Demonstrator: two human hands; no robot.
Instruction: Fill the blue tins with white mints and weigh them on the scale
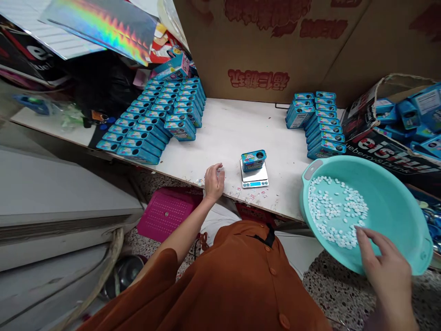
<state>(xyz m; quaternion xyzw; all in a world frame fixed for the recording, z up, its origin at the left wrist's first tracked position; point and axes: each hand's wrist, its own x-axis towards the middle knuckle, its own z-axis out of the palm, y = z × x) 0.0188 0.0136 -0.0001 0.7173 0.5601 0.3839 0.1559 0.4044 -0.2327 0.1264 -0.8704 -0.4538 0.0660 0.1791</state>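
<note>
A blue tin (pixel 254 161) stands on a small digital scale (pixel 255 178) whose display is lit. Left of the scale, my left hand (pixel 214 182) rests at the table's front edge, fingers loosely curled and apart, holding nothing. My right hand (pixel 386 262) is over the near rim of a turquoise basin (pixel 389 197). Its thumb and index finger come close together above the white tablets (pixel 344 209); whether something small is between the fingertips is too small to tell. The tablets lie scattered over the left part of the basin.
Rows of blue tins (pixel 148 122) stand on the white table (pixel 227 124) at the left, more tins (pixel 324 124) at the right. A carton (pixel 382 151) of tins is behind the basin. A large cardboard sheet (pixel 258 50) borders the table's back; a pink stool (pixel 167 214) is below.
</note>
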